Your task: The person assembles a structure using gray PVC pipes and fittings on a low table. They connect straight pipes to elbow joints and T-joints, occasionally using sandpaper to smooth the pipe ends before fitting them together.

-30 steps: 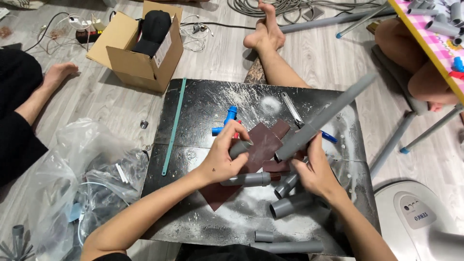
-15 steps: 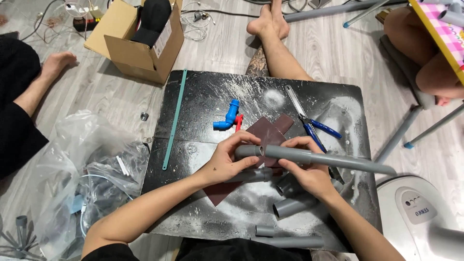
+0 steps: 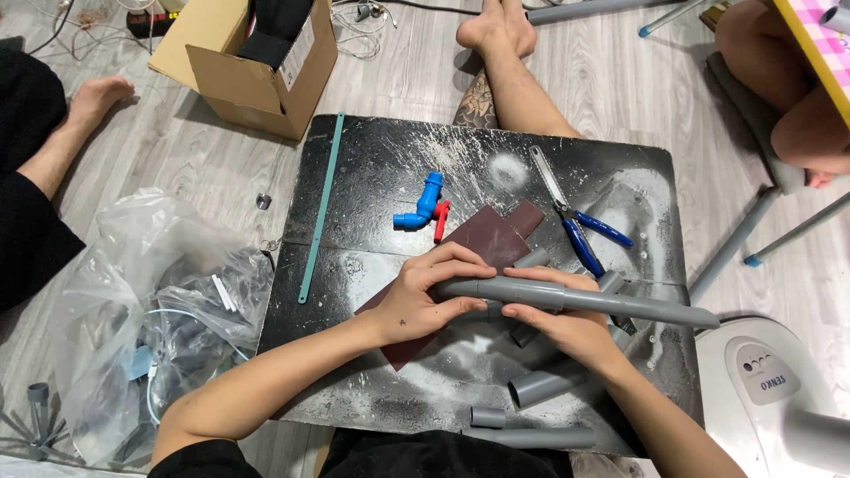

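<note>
A long grey pipe (image 3: 584, 301) is held level above the black counter (image 3: 372, 159), a wider grey coupling fitted on its left end, right end free.

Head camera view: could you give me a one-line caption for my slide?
Left hand and right hand grip a long grey plastic pipe level above a paint-spattered black board, over a dark red-brown sandpaper sheet.

Grey pipe (image 3: 584, 299) swung from steep diagonal to near level; both hands apparently regripped along it.
</note>
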